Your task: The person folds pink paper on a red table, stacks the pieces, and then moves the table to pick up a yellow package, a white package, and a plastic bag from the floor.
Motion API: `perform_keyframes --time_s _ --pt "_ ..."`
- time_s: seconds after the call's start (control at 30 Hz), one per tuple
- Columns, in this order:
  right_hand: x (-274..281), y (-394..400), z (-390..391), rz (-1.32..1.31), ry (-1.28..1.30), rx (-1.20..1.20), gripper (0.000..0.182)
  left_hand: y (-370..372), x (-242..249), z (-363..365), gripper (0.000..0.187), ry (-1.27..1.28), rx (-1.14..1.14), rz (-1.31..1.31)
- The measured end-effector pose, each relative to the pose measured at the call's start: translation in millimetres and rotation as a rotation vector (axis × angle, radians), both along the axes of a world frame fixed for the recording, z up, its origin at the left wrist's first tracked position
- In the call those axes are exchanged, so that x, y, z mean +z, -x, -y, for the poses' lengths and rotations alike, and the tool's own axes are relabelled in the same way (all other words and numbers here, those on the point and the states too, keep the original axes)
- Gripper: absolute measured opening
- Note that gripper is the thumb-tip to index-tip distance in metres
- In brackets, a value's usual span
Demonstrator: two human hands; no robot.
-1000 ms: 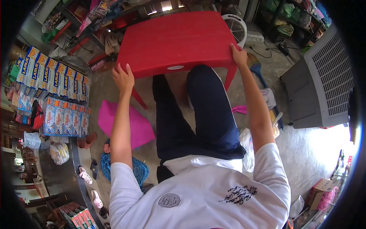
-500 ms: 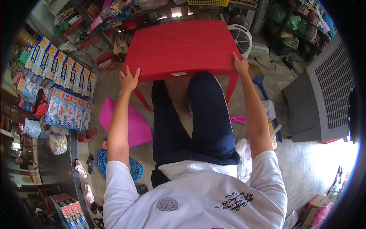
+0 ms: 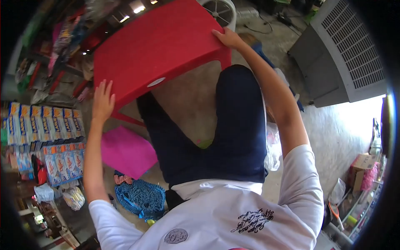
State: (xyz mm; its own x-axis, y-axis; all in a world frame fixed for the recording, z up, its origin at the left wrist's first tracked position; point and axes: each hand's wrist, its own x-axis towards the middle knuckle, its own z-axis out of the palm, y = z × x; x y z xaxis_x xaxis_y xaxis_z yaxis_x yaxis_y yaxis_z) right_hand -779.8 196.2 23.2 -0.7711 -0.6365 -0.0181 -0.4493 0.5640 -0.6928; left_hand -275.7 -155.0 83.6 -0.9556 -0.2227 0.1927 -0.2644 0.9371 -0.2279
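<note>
A red plastic table (image 3: 158, 46) stands in front of me, with a small white oval label on its near edge. My left hand (image 3: 103, 100) is at the near left corner, its fingers stretched out and apart against the edge. At the near right corner my right hand (image 3: 228, 38) grips the rim, fingers bent over it; its thumb is not clearly visible. My legs (image 3: 237, 121), in dark trousers, are spread at the table's near side. A magenta sheet (image 3: 127, 152) lies on the floor beside the left table leg.
A blue woven mat (image 3: 141, 198) is on the floor at my left. Stacked beer boxes (image 3: 43, 123) stand further left. To the right is a large grey air cooler (image 3: 333, 58). A white round fan (image 3: 221, 14) is behind the table, near a cable (image 3: 266, 29).
The view has turned, so the table appears tilted and further up and left. Both hands remain at its corners. The left fingers look straighter.
</note>
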Motion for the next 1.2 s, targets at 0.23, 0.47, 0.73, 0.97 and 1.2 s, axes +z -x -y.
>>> perform_keyframes --time_s 0.23,0.47,0.73,0.97,1.2 --pt "27.9 63.2 23.1 0.632 0.123 0.323 0.083 17.0 -10.1 27.3 0.074 -0.326 0.057 -0.056" --pt "44.5 176.2 107.7 0.720 -0.348 0.743 0.082 35.3 1.6 33.7 0.103 -0.396 0.188 0.165" --pt "67.2 201.0 75.5 0.854 -0.337 0.642 0.085 47.7 23.9 34.6 0.101 -0.260 0.198 0.360" --pt "246.0 382.5 -276.3 0.885 -0.789 0.164 0.031 68.7 63.1 13.7 0.105 -0.243 0.301 0.583" --pt "527.1 -70.0 -596.1 0.830 -1.073 -0.239 0.031 220.3 167.5 -70.3 0.070 -0.496 0.357 0.996"
